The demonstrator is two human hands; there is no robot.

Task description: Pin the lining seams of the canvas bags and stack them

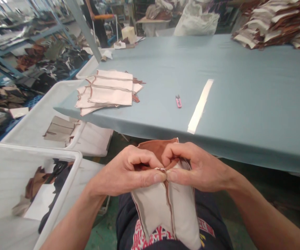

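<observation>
1. Both hands work close together: the left hand [129, 170] and the right hand [195, 166] each pinch the upper edge of a sewn panel [183, 208] at its middle seam [168, 205], thumb tips nearly meeting.
2. Pale outside, with brown material showing behind the fingers, the panel hangs over the wearer's lap, just short of the table [256, 97], its lower part against dark clothing [215, 208].
3. What exactly lies between the fingertips is hidden; a loose thread or fold there cannot be told.
4. Pulling the hands apart unevenly could strain the stitching or pucker the seam, since both grips sit right beside it.
5. Only that top edge is pinched, so a slip could let the panel slide off the lap.
6. Pink-handled thread snips [178, 101] and a pale strip [200, 107] lie on the table, apart from the hands; a brushing forearm could shift the strip, whose end nears the edge.
7. Similar panels in a pile [110, 95] lie near the table's left corner; a knock could tip some into the white bin [61, 90].
</observation>
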